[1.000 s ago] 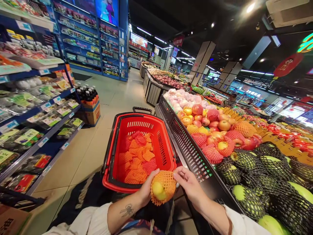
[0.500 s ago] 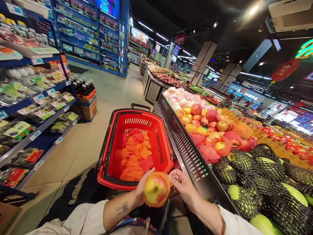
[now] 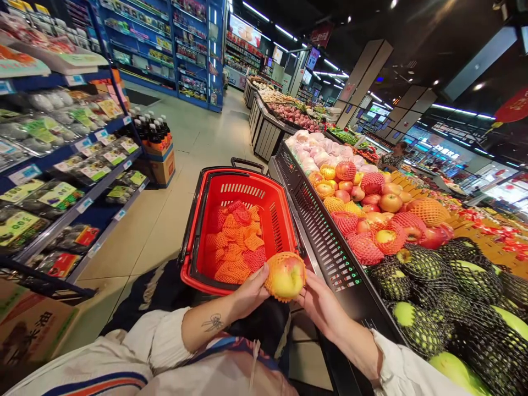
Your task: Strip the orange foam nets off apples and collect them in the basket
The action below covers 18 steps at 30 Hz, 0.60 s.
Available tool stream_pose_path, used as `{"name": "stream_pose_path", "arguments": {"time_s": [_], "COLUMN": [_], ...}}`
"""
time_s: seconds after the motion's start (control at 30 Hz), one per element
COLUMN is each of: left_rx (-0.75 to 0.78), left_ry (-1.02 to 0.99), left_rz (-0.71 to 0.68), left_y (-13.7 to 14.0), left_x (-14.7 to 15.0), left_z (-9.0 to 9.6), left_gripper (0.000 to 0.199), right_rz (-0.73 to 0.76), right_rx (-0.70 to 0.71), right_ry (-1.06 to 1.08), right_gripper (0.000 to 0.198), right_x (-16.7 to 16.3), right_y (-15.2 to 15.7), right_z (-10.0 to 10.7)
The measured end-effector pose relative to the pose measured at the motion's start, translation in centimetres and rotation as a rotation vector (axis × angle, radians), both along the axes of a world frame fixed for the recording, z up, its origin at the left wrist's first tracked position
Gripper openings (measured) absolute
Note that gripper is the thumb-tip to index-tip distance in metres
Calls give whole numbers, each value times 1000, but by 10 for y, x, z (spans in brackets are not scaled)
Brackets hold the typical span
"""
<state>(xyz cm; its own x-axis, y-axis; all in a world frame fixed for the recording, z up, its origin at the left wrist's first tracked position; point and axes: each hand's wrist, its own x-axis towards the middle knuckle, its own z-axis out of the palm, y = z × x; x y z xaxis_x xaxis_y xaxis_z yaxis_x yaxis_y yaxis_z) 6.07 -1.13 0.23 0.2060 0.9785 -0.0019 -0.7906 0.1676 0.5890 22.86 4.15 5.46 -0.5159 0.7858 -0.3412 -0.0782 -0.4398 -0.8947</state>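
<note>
Between my two hands is a yellow-red apple [image 3: 290,279], with an orange foam net [image 3: 274,275] around its side and lower part. My left hand [image 3: 252,291] is closed on the apple's left side. From the right, my right hand [image 3: 320,302] grips the apple and its net, its fingertips partly hidden behind the fruit. Just beyond my hands stands a red shopping basket [image 3: 209,206], holding a heap of orange and pink foam nets [image 3: 237,242].
A black-sided produce stand [image 3: 325,236] runs along the right, with netted apples [image 3: 381,239], pink-wrapped fruit [image 3: 317,151] and green melons in black nets [image 3: 429,275]. Shelves of packaged goods [image 3: 82,165] line the left. Bottles [image 3: 152,129] stand on a carton. A person [image 3: 394,157] is far behind the stand.
The apple has moved up and to the right in view and is turned, with its stem end now facing right. My right hand has come from the net's edge to hold the apple's side.
</note>
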Motion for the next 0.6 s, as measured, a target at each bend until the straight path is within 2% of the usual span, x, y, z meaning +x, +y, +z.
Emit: {"name": "stream_pose_path", "arguments": {"time_s": [0.1, 0.2, 0.4, 0.6], "left_rx": [12, 49, -28, -63], "left_ry": [35, 14, 97, -64], "left_rz": [29, 1, -78, -37], "left_y": [-2, 0, 5, 7], "left_x": [-1, -1, -9, -9], "left_z": [1, -3, -14, -11], "left_gripper": [63, 64, 66, 52], "right_rz": [7, -16, -50, -69], "right_rx": [15, 29, -16, 17], "right_ry": [13, -19, 8, 18], "right_gripper": [38, 39, 39, 36], "right_x": [-2, -3, -1, -2], "right_y": [-3, -4, 1, 2], "right_z": [6, 8, 6, 14]}}
